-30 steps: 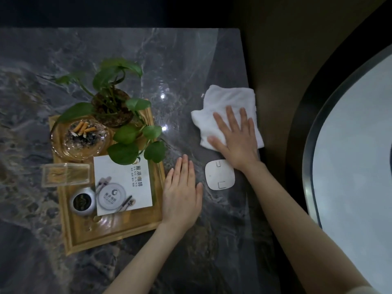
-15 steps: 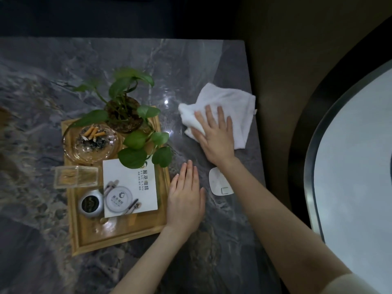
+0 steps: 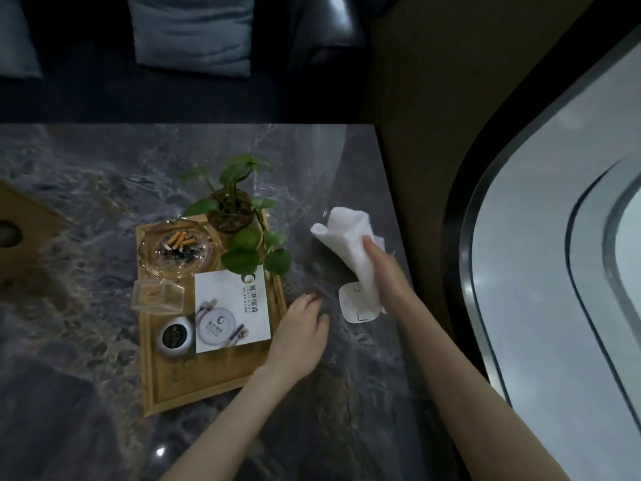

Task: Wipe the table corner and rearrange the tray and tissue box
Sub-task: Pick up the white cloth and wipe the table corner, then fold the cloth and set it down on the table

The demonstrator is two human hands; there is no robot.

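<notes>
The soft white cloth (image 3: pixel 350 248) is bunched into a long roll, its axis running from near the table's right edge up and away to the left, gripped by the right hand's (image 3: pixel 385 272) closed fingers above the grey veined marble table (image 3: pixel 104 189). The left hand (image 3: pixel 301 335), fingers curled and holding nothing, rests just beside the rectangular wooden tray (image 3: pixel 208 376). A tan tissue box (image 3: pixel 24 234) sits at the far left.

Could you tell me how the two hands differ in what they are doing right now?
The right hand is raised, its grip closed on the white cloth; the left hand holds nothing. The left hand rests with fingers bent on the table beside the wooden tray; the right hand is nearer the table's far corner. Both are bare.
</notes>
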